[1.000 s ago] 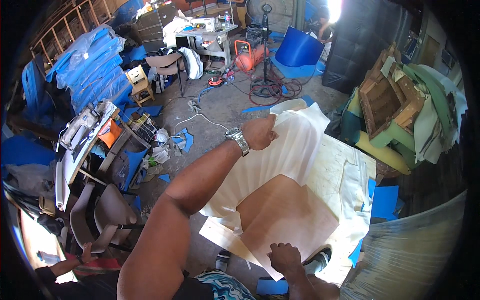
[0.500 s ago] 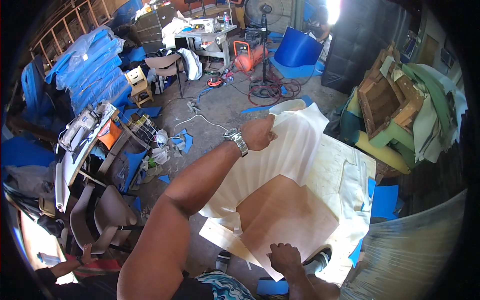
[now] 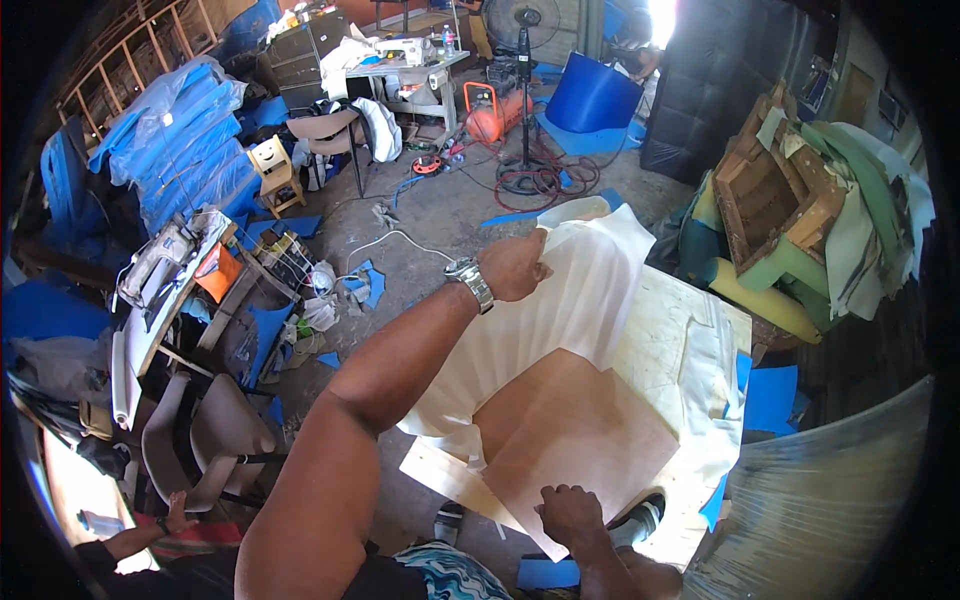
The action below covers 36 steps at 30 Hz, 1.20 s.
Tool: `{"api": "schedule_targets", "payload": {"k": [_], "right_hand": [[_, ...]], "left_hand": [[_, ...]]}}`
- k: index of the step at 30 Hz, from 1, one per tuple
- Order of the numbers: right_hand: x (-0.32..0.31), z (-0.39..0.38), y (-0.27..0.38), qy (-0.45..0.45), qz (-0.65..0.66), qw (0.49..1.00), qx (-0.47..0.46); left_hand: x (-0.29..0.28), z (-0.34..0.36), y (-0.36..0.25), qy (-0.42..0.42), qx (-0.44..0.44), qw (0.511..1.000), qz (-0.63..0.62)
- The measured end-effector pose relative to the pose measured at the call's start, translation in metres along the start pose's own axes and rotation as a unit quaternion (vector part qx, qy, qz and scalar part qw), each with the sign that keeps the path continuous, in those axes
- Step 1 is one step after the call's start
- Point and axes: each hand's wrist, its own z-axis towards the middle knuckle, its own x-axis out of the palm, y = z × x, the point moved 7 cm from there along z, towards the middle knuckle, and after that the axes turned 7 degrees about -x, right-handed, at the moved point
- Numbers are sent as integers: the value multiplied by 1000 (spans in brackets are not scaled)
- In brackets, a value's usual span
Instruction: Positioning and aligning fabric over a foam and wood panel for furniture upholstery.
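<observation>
The left hand [image 3: 515, 268], wearing a silver metal-band wristwatch [image 3: 470, 283], is closed on the left edge of a thin, creased, white cloth [image 3: 590, 290]. The cloth lies mostly to the right of and nearer than that grip, its long axis slanting from far right to near left over a pale wooden worktop [image 3: 680, 310]. It partly covers a flat, smooth, brown, angular sheet [image 3: 595, 430]. The right hand [image 3: 572, 512], fingers curled, is at the sheet's near edge, well apart from the cloth; whether it grips anything I cannot tell. The left hand is nearer the cloth.
</observation>
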Motion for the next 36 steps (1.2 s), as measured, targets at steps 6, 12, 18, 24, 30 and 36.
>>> {"api": "schedule_targets", "payload": {"k": [6, 12, 18, 24, 30, 36], "right_hand": [[0, -1, 0, -4, -1, 1000, -3], [1, 0, -1, -9, -4, 1000, -2], [0, -1, 0, -16, -5, 1000, -8], [1, 0, -1, -10, -4, 1000, -5], [2, 1, -1, -4, -3, 1000, 0], [0, 0, 0, -1, -9, 1000, -4]], "left_hand": [[0, -1, 0, 13, -12, 1000, 3], [0, -1, 1, 20, -24, 1000, 2], [-1, -1, 0, 13, -23, 1000, 9], [0, 0, 1, 6, -15, 1000, 0], [-1, 0, 0, 2, -8, 1000, -2], [1, 0, 1, 6, -2, 1000, -16]]}}
